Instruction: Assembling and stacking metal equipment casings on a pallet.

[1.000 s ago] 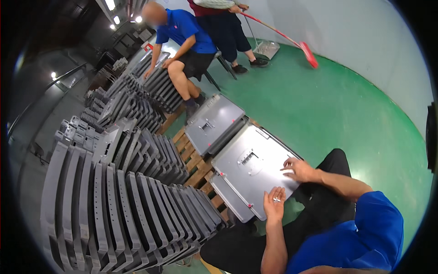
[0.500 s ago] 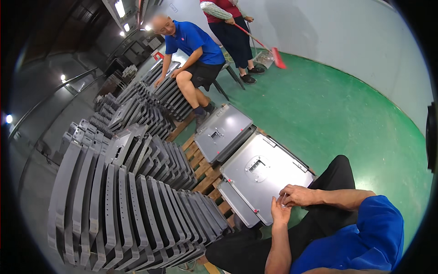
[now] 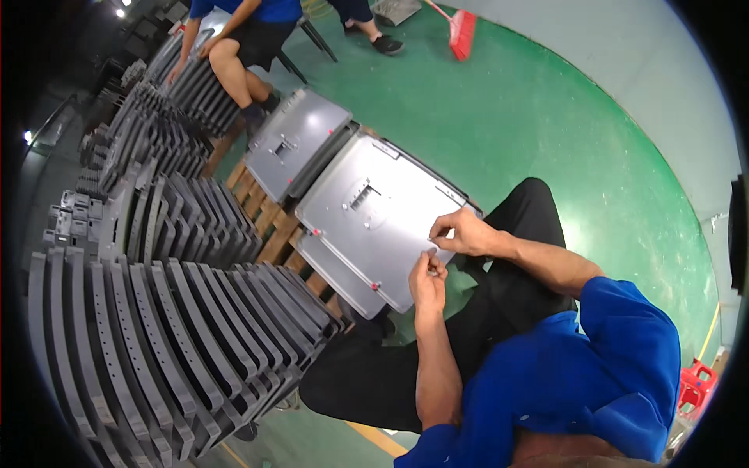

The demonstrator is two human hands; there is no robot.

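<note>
My left hand [image 3: 427, 282] is closed in a pinch at the near edge of a large grey metal panel [image 3: 406, 226]. Just beyond it, my right hand [image 3: 466, 234] pinches with thumb and forefinger over the panel's near right part. Whatever the fingertips hold is too small to make out. The panel lies flat on top of a stack, with a round slotted plate [image 3: 363, 201] at its middle. Two small red pieces sit along its left edge, one being a red piece [image 3: 375, 286] near my left hand.
Rows of stacked grey metal frames [image 3: 187, 335] stand to the left. A second panel [image 3: 300, 140] rests on a wooden pallet [image 3: 269, 226] beyond mine. A seated co-worker [image 3: 242, 47] handles stacked parts. A red broom [image 3: 462, 35] and another person's feet are at the back; a red stool [image 3: 697, 384] stands right.
My view has tilted down and turned, so the scene shifts left and up. My hands, close together before, are now slightly apart, both still pinching.
</note>
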